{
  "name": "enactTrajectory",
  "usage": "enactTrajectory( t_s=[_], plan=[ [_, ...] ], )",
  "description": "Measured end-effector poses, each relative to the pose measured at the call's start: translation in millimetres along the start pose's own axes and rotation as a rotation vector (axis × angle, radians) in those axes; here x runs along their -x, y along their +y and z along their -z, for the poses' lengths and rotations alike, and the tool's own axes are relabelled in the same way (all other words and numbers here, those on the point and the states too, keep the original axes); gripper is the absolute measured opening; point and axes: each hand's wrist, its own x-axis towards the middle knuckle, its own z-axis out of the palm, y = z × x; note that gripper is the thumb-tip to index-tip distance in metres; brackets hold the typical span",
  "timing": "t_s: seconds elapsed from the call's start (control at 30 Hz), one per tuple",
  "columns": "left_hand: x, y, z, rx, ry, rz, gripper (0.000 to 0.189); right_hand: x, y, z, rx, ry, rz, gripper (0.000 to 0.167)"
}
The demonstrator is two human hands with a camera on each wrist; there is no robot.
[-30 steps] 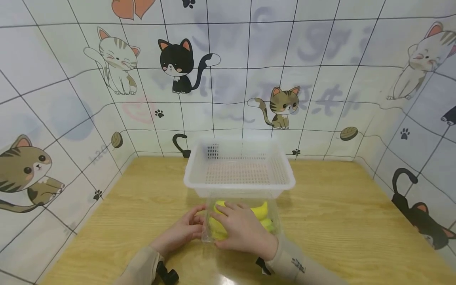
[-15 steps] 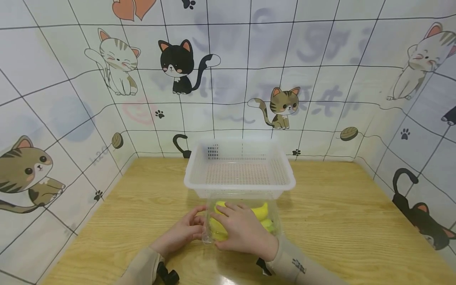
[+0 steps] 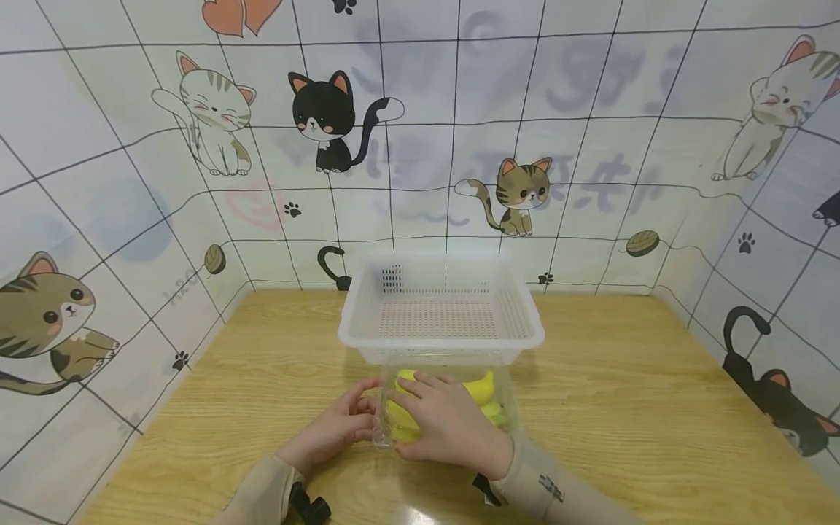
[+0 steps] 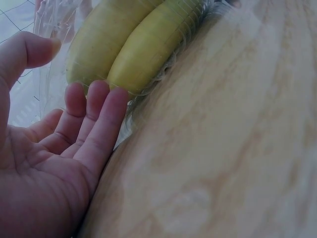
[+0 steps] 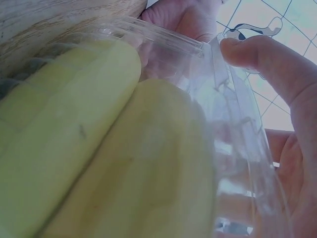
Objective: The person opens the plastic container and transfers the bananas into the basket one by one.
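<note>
A white wall covering (image 3: 420,95), ruled with dark grid lines, enclosed the left, back and right of the scene. From left to right it bore a brown tabby cat (image 3: 46,313) at the left edge, a black-and-white cat (image 3: 324,124) at upper left of centre, a smaller tabby (image 3: 521,197) right of centre, and a pale cat (image 3: 781,102) at upper right. The wood-grained tabletop (image 3: 623,408) filled the lower part of the frame.

At lower left, a beige sleeve (image 3: 256,492) carried a black wrist device (image 3: 308,507). The left hand (image 3: 335,426) lay beside the left end of a clear plastic box (image 3: 380,435), its fingers loosely bent, its thumb held apart, its grasp empty; the fingertips met or nearly met the box wall. The box stood at lower centre and contained yellow bananas (image 3: 482,390), some with greenish parts. Behind it, at centre, was a white perforated basket (image 3: 441,343); whether the two touched could not be told. The right hand (image 3: 446,426) rested over the top of the box, fingers extended and spread, thumb at the near edge, and hid part of the bananas. The right sleeve (image 3: 558,485), bearing a dark print, ran towards the lower right.
</note>
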Motion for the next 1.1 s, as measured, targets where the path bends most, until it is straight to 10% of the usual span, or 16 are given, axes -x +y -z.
enactTrajectory(
  t_s=[1.1],
  plan=[
    [-1.6, -0.8, 0.4, 0.011, 0.002, 0.006, 0.070, 0.9, 1.2, -1.9, 0.004, 0.021, 0.016, 0.066]
  ],
)
